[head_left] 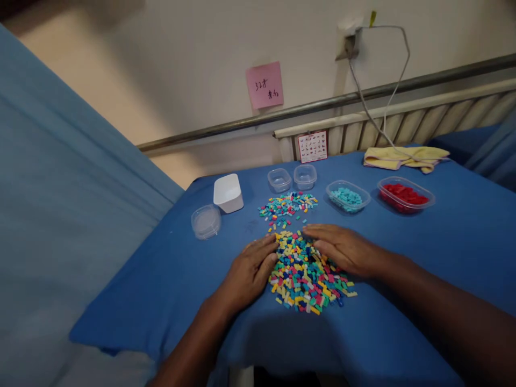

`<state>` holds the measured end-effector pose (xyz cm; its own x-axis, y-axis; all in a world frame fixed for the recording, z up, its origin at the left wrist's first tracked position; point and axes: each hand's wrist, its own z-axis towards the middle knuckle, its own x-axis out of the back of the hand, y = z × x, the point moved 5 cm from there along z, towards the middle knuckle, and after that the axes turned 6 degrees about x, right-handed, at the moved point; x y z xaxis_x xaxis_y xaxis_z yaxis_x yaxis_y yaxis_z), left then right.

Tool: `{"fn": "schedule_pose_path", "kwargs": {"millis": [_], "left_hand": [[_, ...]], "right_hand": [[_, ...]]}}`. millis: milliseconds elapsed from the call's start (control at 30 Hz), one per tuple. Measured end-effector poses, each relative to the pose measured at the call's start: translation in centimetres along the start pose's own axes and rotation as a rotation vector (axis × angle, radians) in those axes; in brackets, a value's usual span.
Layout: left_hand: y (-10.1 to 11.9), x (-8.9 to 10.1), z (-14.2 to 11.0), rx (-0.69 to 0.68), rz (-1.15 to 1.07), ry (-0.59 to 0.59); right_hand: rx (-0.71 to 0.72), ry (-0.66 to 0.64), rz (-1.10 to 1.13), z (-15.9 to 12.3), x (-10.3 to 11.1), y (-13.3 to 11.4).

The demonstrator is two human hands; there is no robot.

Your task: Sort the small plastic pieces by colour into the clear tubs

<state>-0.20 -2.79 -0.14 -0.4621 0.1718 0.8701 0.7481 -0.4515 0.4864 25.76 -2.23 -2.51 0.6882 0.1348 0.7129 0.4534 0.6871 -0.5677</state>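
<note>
Bordering the pile: left hand at its left edge, flat and unclenched; right hand at its far right, also unclenched, its underside I cannot tell.
Pile place: on the blue cloth, nearer than the small heap.
Pile handling: pieces look light, stiff, maybe slippery, hardly fragile; pinch one by its sides, cup many from both edges.

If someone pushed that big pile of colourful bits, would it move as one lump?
Probably not: the big pile of pieces looks loose, so it would likely spread. Each piece looks small, so is probably light. Their blocky shapes suggest sliding rather than rolling.
</note>
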Motion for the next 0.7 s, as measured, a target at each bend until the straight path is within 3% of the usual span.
{"fn": "schedule_pose_path", "kwargs": {"millis": [133, 233, 333, 433, 700], "left_hand": [[-0.4, 1.4, 3.9, 0.036, 0.113, 0.152], [-0.8, 1.3, 8.1, 0.070, 0.252, 0.081], [-0.9, 0.7, 10.9, 0.058, 0.366, -0.076], [-0.9, 0.4, 11.8, 0.059, 0.415, -0.164], [0.4, 0.1, 12.0, 0.081, 0.457, -0.180]], "right_hand": [[-0.141, 0.191, -0.063, -0.2, 2.1, 2.7], [-0.214, 0.230, -0.015, -0.2, 2.2, 4.3], [-0.224, 0.223, 0.034, -0.2, 2.0, 4.7], [-0.224, 0.218, 0.064, -0.1, 2.0, 4.6], [-0.226, 0.214, 0.061, 0.2, 2.1, 4.6]]}}
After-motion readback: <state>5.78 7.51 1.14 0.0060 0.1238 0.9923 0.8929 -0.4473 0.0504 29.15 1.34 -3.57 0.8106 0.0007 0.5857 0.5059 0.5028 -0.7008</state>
